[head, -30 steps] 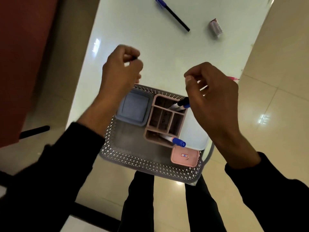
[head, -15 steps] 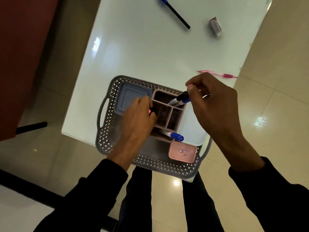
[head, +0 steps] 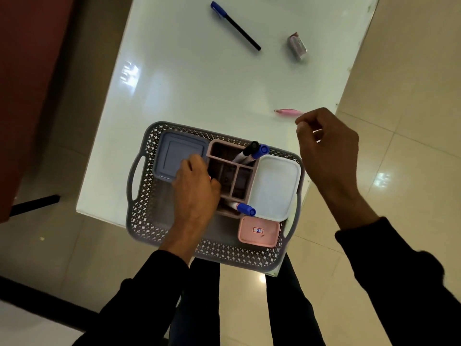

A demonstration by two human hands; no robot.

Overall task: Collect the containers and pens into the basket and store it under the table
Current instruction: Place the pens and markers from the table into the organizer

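A grey lattice basket [head: 139,221] sits at the table's near edge, partly overhanging it. Inside are a blue-grey lidded container [head: 174,152], a pink divided organizer [head: 245,179], a white lidded container [head: 274,188] and a small pink container [head: 259,231]. Two markers [head: 252,152] stand in the organizer's far compartment, and a blue-capped one [head: 243,208] lies at its near end. My left hand [head: 194,193] is closed over the organizer's left side; a red tip shows under its fingers. My right hand [head: 326,151] hovers empty, fingers loosely curled, beside a pink pen [head: 287,112].
On the white table [head: 199,83], a black pen with a blue cap [head: 235,26] lies at the far side, with a small wrapped eraser [head: 296,46] to its right. Tiled floor surrounds the table; a dark red panel stands to the left. My legs show below the basket.
My left hand came down from above the table into the organizer. My right hand let go of the markers in the far compartment and moved right toward the pink pen.
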